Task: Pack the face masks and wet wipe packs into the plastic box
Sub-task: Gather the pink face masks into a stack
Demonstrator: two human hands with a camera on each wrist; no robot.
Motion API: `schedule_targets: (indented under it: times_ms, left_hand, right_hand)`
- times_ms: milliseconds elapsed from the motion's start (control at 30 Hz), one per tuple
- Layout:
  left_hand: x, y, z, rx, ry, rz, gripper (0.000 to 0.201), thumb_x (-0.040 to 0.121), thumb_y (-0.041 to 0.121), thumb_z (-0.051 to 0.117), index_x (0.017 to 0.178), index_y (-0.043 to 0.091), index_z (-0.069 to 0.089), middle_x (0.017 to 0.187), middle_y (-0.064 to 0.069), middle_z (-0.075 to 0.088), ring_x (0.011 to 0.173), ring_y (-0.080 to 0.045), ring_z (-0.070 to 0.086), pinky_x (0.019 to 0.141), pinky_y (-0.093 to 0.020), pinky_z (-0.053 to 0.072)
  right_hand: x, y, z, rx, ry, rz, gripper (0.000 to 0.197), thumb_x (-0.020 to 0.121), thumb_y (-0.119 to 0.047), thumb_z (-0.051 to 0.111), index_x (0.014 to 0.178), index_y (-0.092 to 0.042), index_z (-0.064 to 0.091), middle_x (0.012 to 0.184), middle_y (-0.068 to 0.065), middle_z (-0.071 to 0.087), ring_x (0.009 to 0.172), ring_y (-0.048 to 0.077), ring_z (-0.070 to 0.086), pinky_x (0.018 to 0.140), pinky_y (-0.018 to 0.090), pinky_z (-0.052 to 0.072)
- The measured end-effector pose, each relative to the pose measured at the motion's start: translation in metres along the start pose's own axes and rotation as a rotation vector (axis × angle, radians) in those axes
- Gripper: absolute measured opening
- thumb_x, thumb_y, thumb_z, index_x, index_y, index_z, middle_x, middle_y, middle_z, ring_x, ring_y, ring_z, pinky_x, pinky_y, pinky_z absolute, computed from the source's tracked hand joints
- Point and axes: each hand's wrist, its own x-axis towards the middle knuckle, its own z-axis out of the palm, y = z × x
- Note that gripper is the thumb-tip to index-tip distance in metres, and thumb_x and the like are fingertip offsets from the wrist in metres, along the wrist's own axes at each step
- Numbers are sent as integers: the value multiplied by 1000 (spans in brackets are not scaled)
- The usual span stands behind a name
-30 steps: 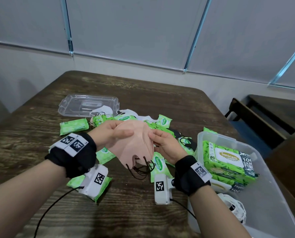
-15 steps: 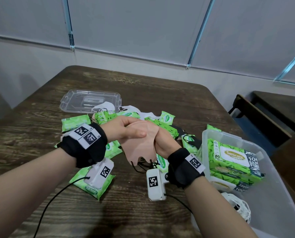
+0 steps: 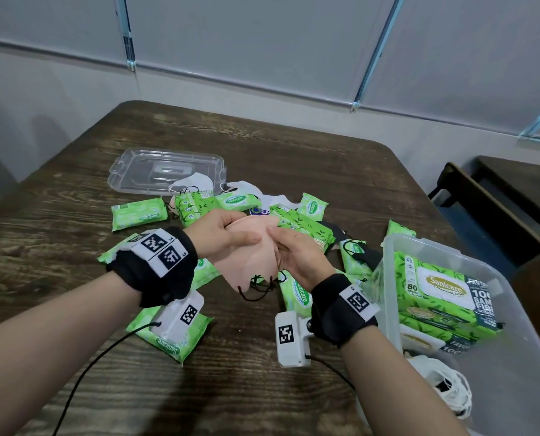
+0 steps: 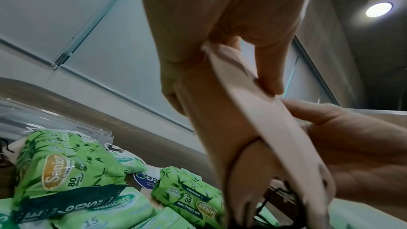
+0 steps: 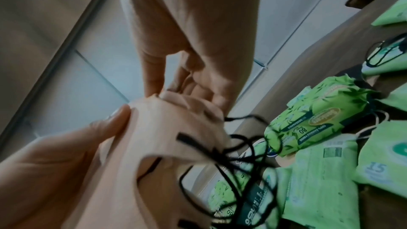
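Both hands hold a flat bunch of peach face masks [image 3: 249, 259] with black ear loops [image 3: 256, 291] above the table's middle. My left hand [image 3: 243, 234] grips the top from the left, thumb over the front. My right hand [image 3: 281, 243] pinches the right edge. The left wrist view shows the masks [image 4: 242, 128] between thumb and fingers. In the right wrist view the loops [image 5: 237, 145] hang tangled below the masks [image 5: 158, 137]. The clear plastic box [image 3: 385, 294] at the right holds large green wipe packs [image 3: 444, 294] and white masks [image 3: 451, 391].
Small green wipe packs [image 3: 139, 214] lie scattered over the wooden table [image 3: 293, 146], one [image 3: 174, 338] under my left wrist. White masks [image 3: 196, 182] rest on the clear lid [image 3: 164, 174] at the back. A black mask [image 3: 366, 253] lies beside the box. Dark furniture [image 3: 489, 209] stands at the right.
My hands closed together over the peach masks and folded them flatter. The right hand then came out from behind the masks to pinch their right edge.
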Motion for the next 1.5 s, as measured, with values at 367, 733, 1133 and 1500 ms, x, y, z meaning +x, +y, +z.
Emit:
schedule_targets:
  times_ms: [367,733,1133,1500]
  left_hand:
    - [15,-16,-24,-163,18,45,41,59,45,73,94,23,71,105,11,66,92,-1,63,74,-17,51]
    - [58,-47,-13,29,72,-24,24,80,30,71,94,12,64,85,-1,62,65,-1,56,64,-18,45]
    - [114,-113,-51,257,742,-519,64,84,43,65,127,1,43,126,-16,51,117,-31,49,98,-35,38]
    - [126,-172,-76,-255,373,-806,80,63,42,82,129,8,52,121,-5,60,98,-21,58,72,-31,46]
  right_hand:
    - [32,10,-10,43,145,-75,10,91,-4,57,85,-13,58,82,6,65,66,11,61,63,23,49]
    - [60,10,-4,-157,70,-91,16,95,-14,48,80,-16,56,59,-9,62,51,2,56,55,20,40]
    - [112,38,2,-245,183,57,12,91,-4,55,103,-5,59,77,6,61,53,20,51,44,23,40]
    - [140,47,-11,-135,210,36,6,88,-8,59,93,-10,61,89,9,64,75,22,58,65,30,44]
